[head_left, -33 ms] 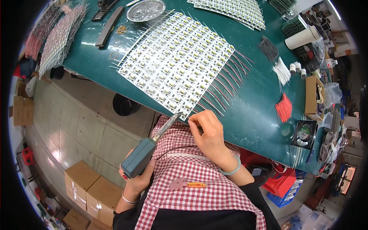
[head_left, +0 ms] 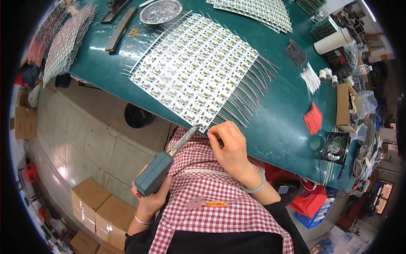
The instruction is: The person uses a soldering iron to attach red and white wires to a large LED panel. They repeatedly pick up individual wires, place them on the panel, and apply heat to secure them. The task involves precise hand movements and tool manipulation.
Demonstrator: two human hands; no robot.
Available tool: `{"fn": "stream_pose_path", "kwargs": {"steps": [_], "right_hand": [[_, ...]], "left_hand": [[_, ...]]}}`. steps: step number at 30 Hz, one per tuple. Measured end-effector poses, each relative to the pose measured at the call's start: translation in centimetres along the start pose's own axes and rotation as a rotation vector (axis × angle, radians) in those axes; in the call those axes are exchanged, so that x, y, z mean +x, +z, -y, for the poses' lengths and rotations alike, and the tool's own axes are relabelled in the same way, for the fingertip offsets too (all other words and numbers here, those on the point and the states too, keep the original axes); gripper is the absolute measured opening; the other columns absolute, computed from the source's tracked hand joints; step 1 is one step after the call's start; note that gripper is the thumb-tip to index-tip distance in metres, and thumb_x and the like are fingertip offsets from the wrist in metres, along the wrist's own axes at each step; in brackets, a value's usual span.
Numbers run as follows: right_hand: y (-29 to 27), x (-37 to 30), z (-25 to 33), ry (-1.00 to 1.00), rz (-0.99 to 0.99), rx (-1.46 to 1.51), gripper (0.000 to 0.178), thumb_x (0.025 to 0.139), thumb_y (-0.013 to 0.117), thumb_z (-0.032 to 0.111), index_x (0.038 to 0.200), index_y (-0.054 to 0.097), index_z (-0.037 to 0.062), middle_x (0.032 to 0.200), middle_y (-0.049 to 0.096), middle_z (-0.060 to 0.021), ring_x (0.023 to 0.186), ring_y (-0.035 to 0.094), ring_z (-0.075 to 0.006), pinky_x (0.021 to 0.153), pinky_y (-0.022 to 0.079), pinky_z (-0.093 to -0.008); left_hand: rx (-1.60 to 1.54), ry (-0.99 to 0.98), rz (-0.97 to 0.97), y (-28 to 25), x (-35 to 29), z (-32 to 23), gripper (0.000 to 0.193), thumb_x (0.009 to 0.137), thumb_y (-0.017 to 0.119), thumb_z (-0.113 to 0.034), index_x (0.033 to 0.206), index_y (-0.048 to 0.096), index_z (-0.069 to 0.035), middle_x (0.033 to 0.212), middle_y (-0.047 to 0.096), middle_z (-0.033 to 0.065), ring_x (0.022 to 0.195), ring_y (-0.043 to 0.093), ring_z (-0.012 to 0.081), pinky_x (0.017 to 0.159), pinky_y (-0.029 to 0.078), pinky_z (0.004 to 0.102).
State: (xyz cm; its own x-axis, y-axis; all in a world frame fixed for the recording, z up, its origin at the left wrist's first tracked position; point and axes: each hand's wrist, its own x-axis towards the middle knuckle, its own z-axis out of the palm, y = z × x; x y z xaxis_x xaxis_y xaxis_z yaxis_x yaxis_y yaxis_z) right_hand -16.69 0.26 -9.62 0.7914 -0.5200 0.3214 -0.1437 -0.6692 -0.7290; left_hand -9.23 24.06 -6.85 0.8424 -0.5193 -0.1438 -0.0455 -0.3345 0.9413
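At the near edge of a large white panel of small circuit boards (head_left: 194, 70), spread over a green surface (head_left: 279, 122): left hand (head_left: 150, 199) below and to the left of that panel, grip clenched around the blue-grey handle of a soldering iron (head_left: 158, 171), barrel angled up and its tip meeting the panel's nearest corner. Right hand (head_left: 228, 148) just below the same corner, fingertips (head_left: 213, 134) pinched shut close beside the iron's tip. Too small to tell whether a wire or solder sits between them.

Red and white leads fanning off the panel's right and left edges. Right of the panel, well apart: a loose bundle of red wires (head_left: 314, 118), a bundle of white wires (head_left: 311, 78) and a bundle of black wires (head_left: 295, 53). Farther right still, a small black fan (head_left: 336, 147), an open cardboard box (head_left: 344, 108) and a white roll (head_left: 334, 41). Above the panel, a round metal dish (head_left: 160, 10) and a second panel of boards (head_left: 258, 10). Below the panel, off the surface, a red-checked apron (head_left: 211, 199) and a pale bangle (head_left: 256, 186) on the right wrist. Left of and below the panel, brown cartons (head_left: 95, 209) on a tiled floor.

Judged from iron and fingers together at the last corner: a joint being soldered on the nearest row.
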Motion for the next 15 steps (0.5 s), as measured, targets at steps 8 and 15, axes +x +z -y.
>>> {"fn": "stream_pose_path", "kwargs": {"steps": [8, 15], "right_hand": [[0.07, 0.11, 0.09, -0.017, -0.008, -0.045, 0.011, 0.078, 0.069, -0.003, 0.082, 0.061, 0.0032, 0.079, 0.055, -0.0097, 0.073, 0.056, -0.0280, 0.063, 0.046, -0.0388], [0.17, 0.04, 0.16, -0.018, 0.004, -0.062, 0.011, 0.078, 0.068, -0.003, 0.082, 0.060, 0.0031, 0.080, 0.054, -0.0098, 0.074, 0.056, -0.0283, 0.063, 0.046, -0.0393]], "left_hand": [[0.143, 0.174, 0.053, 0.21, 0.64, -0.18, 0.019, 0.075, 0.074, 0.001, 0.093, 0.068, 0.005, 0.091, 0.068, 0.0125, 0.075, 0.066, 0.0211, 0.068, 0.053, 0.0295], [0.250, 0.279, 0.081, 0.16, 0.77, 0.11, 0.018, 0.073, 0.074, 0.002, 0.090, 0.068, 0.005, 0.087, 0.067, 0.0136, 0.072, 0.065, 0.0231, 0.064, 0.052, 0.0305]]}}
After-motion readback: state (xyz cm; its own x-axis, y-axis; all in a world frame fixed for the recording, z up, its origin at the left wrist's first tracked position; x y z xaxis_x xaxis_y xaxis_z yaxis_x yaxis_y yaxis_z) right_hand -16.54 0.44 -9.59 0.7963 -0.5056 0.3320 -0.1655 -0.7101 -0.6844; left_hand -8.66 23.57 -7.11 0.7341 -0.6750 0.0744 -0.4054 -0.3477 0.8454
